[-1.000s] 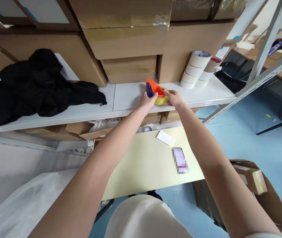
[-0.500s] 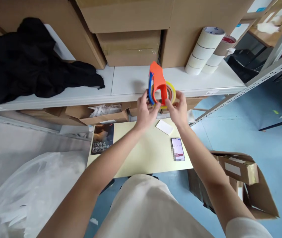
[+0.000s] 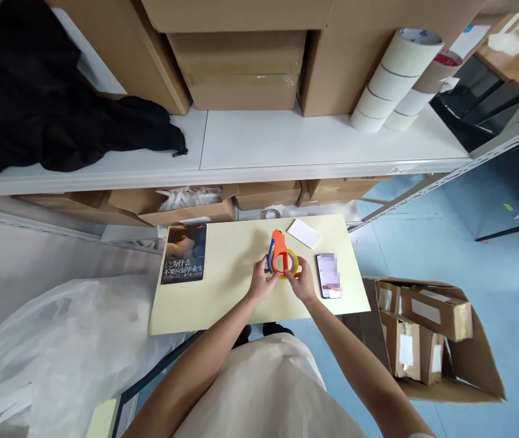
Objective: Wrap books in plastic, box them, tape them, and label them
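Observation:
Over the middle of the pale yellow table [image 3: 227,304], an orange and blue tape dispenser [image 3: 279,242] with a yellow-rimmed tape roll is held between both hands. My left hand [image 3: 262,278] is closed on its left side, the thumb near the bottom. Its right side is gripped by my right hand [image 3: 302,280], close to the roll. To the right of that hand a phone [image 3: 329,275] lies face up, its screen lit. A small white pad or stack of cards [image 3: 304,233] lies beyond the hands. At the table's left end is a magazine or book [image 3: 184,254] with a dark cover.
Above the table's far side runs a white shelf [image 3: 259,140] with cardboard boxes [image 3: 243,73], black cloth [image 3: 58,109] and stacked tape rolls [image 3: 389,79]. An open carton [image 3: 478,347] of smaller boxes sits at right. A translucent plastic bag [image 3: 86,340] bulges at left.
Both hands have brought the tape dispenser down and towards me, from in front of the shelf edge to over the table. The camera view has shifted slightly.

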The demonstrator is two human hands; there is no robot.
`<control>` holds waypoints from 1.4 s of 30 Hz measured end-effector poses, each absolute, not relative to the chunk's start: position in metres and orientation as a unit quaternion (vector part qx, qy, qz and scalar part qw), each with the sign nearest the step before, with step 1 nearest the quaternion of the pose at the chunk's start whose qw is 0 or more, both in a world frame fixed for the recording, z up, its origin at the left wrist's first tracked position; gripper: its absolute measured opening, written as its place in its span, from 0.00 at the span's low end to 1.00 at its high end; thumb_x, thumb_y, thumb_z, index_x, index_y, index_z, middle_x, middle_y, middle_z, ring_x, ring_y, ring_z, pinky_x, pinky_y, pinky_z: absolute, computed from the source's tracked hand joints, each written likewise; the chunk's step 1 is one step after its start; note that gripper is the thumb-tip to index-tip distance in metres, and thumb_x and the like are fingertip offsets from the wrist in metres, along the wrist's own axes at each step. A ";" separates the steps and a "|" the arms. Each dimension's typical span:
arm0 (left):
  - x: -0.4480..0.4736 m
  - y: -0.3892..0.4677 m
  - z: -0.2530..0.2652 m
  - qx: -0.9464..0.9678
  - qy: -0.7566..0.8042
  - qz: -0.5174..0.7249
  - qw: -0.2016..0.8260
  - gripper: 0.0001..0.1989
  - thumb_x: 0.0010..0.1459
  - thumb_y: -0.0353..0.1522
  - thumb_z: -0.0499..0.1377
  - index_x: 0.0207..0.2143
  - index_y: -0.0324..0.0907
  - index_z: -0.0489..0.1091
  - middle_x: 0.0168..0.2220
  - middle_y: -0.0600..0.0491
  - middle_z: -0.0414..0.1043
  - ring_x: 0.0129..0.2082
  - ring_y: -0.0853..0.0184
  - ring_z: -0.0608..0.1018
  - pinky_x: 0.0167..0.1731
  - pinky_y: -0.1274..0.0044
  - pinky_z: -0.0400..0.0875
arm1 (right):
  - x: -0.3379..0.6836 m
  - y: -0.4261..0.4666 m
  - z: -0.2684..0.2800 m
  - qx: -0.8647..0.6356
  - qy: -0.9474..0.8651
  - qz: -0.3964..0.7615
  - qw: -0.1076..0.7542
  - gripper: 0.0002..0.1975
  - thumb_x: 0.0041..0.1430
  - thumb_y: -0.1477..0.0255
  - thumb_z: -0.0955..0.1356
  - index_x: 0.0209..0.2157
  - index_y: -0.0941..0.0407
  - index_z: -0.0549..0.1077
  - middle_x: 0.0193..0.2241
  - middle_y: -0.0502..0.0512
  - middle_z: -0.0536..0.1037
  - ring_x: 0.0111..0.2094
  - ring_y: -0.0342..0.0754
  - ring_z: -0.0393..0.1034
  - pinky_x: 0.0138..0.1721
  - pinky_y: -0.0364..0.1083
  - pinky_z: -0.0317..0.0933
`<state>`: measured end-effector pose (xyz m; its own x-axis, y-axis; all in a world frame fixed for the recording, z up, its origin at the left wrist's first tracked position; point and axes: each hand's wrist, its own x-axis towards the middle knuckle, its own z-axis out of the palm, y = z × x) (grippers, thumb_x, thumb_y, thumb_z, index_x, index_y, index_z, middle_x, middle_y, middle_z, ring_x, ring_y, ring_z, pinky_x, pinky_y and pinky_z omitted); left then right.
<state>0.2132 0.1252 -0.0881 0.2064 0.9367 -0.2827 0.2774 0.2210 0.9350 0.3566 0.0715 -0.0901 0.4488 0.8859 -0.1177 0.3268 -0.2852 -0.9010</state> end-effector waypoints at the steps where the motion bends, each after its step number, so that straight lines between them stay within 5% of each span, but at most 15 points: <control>1: 0.214 0.126 -0.094 0.544 0.561 0.288 0.554 0.36 0.45 0.36 0.68 0.57 0.45 0.62 0.51 0.44 0.62 0.41 0.63 0.75 0.41 0.68 0.75 | 0.358 0.072 -0.096 -0.737 -0.410 0.329 0.425 0.29 0.54 0.57 0.67 0.53 0.57 0.62 0.50 0.66 0.67 0.45 0.54 0.68 0.35 0.52 0.72; 5: 0.221 0.133 -0.109 0.529 0.572 0.229 0.583 0.37 0.46 0.33 0.67 0.59 0.43 0.59 0.52 0.43 0.60 0.42 0.63 0.75 0.45 0.69 0.73 | 0.363 0.078 -0.109 -0.760 -0.383 0.343 0.399 0.31 0.52 0.58 0.68 0.54 0.58 0.61 0.50 0.68 0.66 0.48 0.56 0.68 0.39 0.53 0.72; 13: 0.230 0.147 -0.131 0.500 0.557 0.208 0.629 0.43 0.43 0.33 0.68 0.62 0.43 0.56 0.56 0.41 0.58 0.46 0.60 0.75 0.45 0.71 0.72 | 0.374 0.085 -0.123 -0.775 -0.347 0.376 0.371 0.33 0.52 0.63 0.69 0.58 0.56 0.60 0.53 0.68 0.65 0.29 0.47 0.73 0.40 0.56 0.71; 21: 0.235 0.152 -0.146 0.487 0.562 0.209 0.635 0.47 0.40 0.34 0.69 0.63 0.42 0.55 0.60 0.39 0.56 0.51 0.57 0.72 0.47 0.70 0.69 | 0.379 0.091 -0.133 -0.777 -0.330 0.405 0.352 0.37 0.54 0.67 0.68 0.63 0.56 0.55 0.53 0.69 0.65 0.33 0.50 0.75 0.42 0.55 0.70; 29: 0.234 0.145 -0.145 0.514 0.572 0.167 0.618 0.35 0.43 0.35 0.67 0.55 0.38 0.64 0.59 0.39 0.58 0.55 0.53 0.69 0.49 0.69 0.68 | 0.378 0.084 -0.136 -0.791 -0.346 0.389 0.322 0.40 0.56 0.62 0.66 0.66 0.58 0.48 0.55 0.70 0.64 0.37 0.52 0.75 0.43 0.55 0.69; 36: 0.179 0.104 -0.110 0.493 0.594 0.188 0.607 0.26 0.47 0.35 0.66 0.50 0.40 0.69 0.55 0.41 0.66 0.52 0.57 0.73 0.47 0.68 0.71 | 0.373 0.051 -0.107 -0.755 -0.485 0.208 0.389 0.32 0.59 0.63 0.63 0.63 0.52 0.50 0.59 0.68 0.56 0.46 0.52 0.67 0.38 0.54 0.70; 42: 0.068 0.046 -0.054 0.482 0.627 0.248 0.559 0.18 0.53 0.37 0.61 0.47 0.43 0.71 0.47 0.44 0.74 0.43 0.62 0.78 0.44 0.69 0.73 | 0.318 0.061 -0.080 -0.631 -0.625 0.300 0.349 0.25 0.60 0.67 0.62 0.58 0.53 0.57 0.51 0.65 0.66 0.32 0.47 0.70 0.35 0.54 0.70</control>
<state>0.0675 0.0460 -0.0542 0.0895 0.8822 -0.4622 0.3274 0.4122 0.8502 0.3178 0.0614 -0.0804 0.0393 0.9976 0.0574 0.5785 0.0241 -0.8154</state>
